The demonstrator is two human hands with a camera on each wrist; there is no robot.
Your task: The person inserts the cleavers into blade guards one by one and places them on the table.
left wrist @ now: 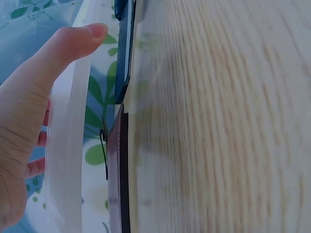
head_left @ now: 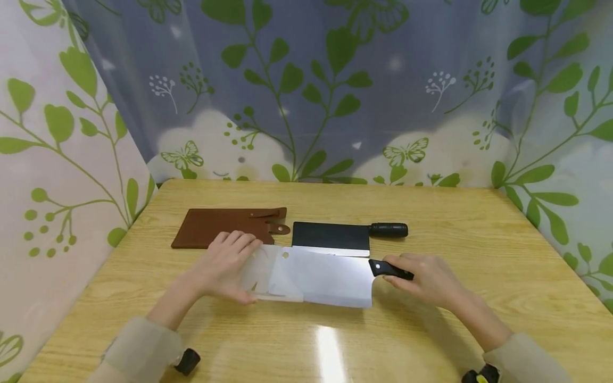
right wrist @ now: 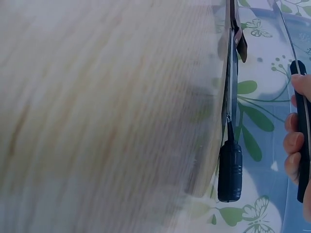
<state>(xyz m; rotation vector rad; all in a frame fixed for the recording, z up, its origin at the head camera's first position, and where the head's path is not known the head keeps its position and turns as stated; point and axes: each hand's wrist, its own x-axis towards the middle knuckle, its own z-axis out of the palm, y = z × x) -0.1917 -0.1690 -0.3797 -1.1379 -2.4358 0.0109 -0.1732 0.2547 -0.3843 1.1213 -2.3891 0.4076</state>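
Observation:
A silver cleaver (head_left: 337, 279) is held level above the table, its blade partly inside a translucent plastic blade cover (head_left: 264, 272). My right hand (head_left: 428, 276) grips the cleaver's black handle (right wrist: 302, 141), fingers curled round it. At the other end, my left hand (head_left: 224, 268) holds the cover from its left side. In the left wrist view the thumb is on the near side of the cover (left wrist: 67, 145) and fingertips show beyond it. Just behind lies a second cleaver (head_left: 330, 234) with a black blade and bright edge, partly overlapped by the held one.
A brown knife sheath (head_left: 215, 227) with snap straps lies flat at the back left, left of the black cleaver. Everything rests on a pale wood table (head_left: 450, 213). Leaf-patterned curtains (head_left: 306, 106) hang along the back and both sides.

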